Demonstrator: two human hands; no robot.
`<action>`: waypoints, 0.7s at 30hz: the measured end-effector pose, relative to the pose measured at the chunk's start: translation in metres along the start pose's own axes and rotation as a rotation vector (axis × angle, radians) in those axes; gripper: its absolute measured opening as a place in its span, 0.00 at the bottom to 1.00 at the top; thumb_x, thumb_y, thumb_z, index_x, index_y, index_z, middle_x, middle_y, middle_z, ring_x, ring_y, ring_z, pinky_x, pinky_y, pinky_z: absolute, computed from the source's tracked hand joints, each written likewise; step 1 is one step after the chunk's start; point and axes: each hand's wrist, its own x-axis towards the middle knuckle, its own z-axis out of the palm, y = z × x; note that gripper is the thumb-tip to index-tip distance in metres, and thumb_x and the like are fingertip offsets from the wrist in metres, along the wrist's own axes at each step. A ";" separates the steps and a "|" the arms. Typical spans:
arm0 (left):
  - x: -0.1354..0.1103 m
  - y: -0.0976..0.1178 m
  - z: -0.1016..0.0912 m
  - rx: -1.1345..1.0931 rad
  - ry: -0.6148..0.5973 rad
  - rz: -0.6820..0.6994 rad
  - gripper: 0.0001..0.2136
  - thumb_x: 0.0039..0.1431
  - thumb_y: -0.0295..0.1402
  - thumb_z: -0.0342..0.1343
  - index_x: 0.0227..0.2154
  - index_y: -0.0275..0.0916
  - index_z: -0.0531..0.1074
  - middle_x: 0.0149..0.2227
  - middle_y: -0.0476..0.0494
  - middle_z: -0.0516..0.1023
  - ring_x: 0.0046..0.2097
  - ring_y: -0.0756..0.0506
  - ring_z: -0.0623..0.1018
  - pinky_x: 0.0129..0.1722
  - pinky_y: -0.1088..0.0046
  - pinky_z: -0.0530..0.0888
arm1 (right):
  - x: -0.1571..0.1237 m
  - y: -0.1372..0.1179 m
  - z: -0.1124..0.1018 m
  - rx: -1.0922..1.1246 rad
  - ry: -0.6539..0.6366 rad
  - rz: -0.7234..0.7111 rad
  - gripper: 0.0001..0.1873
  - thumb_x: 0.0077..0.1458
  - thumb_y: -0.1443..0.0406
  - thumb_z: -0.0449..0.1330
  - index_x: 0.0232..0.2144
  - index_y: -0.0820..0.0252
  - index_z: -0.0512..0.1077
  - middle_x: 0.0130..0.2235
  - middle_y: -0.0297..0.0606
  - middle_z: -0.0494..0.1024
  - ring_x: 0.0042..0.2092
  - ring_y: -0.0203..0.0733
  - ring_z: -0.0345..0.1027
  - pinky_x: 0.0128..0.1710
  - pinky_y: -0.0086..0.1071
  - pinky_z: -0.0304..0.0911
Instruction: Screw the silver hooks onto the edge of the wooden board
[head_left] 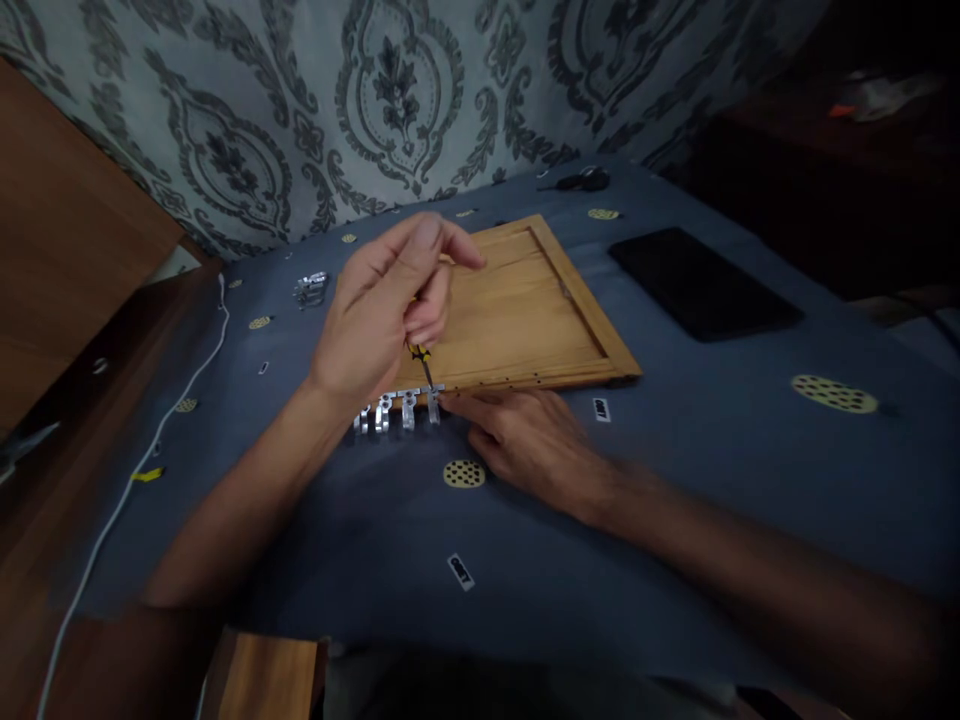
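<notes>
My left hand (390, 310) is raised over the edge of a wooden framed board (517, 300). Its fingers are curled round a screwdriver (421, 353) with a yellow and black handle, most of which the hand hides. The screwdriver's shaft slants down to the top of a shiny metal hook (434, 406) on the board's near edge. My right hand (536, 445) lies low beside that hook, its index fingertip against it; the thumb's contact is partly hidden. Several similar metal hooks (409, 410) line the edge to the left, and small dark holes dot the edge to the right.
A black tablet-like slab (701, 280) lies right of the board on the dark blue patterned cloth (570, 590). More metal hooks (310, 288) sit at the back left. A dark object (589, 180) lies at the far edge. A white cable (169, 415) runs down the left side.
</notes>
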 end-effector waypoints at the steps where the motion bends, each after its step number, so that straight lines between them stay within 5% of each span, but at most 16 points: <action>1: 0.000 0.000 0.001 -0.007 0.052 -0.003 0.14 0.69 0.34 0.50 0.28 0.37 0.73 0.17 0.55 0.53 0.18 0.54 0.54 0.19 0.77 0.56 | 0.000 0.000 0.000 0.006 0.007 -0.006 0.20 0.57 0.72 0.56 0.50 0.55 0.77 0.41 0.42 0.84 0.41 0.49 0.76 0.39 0.38 0.62; 4: 0.000 0.000 0.005 -0.024 0.185 -0.034 0.13 0.69 0.28 0.47 0.29 0.37 0.72 0.19 0.54 0.56 0.20 0.54 0.57 0.21 0.77 0.59 | -0.001 0.000 0.001 0.024 0.031 -0.017 0.20 0.57 0.73 0.56 0.49 0.55 0.78 0.42 0.42 0.84 0.42 0.48 0.76 0.39 0.37 0.61; 8: 0.002 0.000 0.008 -0.016 0.222 -0.044 0.12 0.69 0.31 0.50 0.29 0.38 0.71 0.18 0.56 0.51 0.18 0.55 0.50 0.17 0.78 0.50 | -0.001 0.000 0.002 0.020 0.060 -0.013 0.19 0.56 0.73 0.56 0.48 0.55 0.78 0.41 0.40 0.84 0.41 0.46 0.76 0.38 0.35 0.61; 12: 0.005 -0.004 0.009 -0.025 0.194 0.010 0.15 0.70 0.39 0.51 0.28 0.38 0.71 0.16 0.58 0.46 0.17 0.56 0.44 0.15 0.78 0.45 | 0.000 -0.001 0.001 -0.003 0.029 -0.003 0.20 0.56 0.72 0.57 0.48 0.55 0.78 0.39 0.39 0.84 0.39 0.45 0.75 0.36 0.35 0.60; 21: 0.005 -0.004 0.001 -0.028 0.076 -0.023 0.15 0.71 0.37 0.47 0.29 0.39 0.72 0.14 0.58 0.45 0.16 0.54 0.43 0.15 0.75 0.45 | 0.000 -0.001 -0.001 0.001 0.016 0.003 0.20 0.57 0.72 0.56 0.49 0.55 0.78 0.39 0.40 0.84 0.39 0.46 0.76 0.37 0.35 0.61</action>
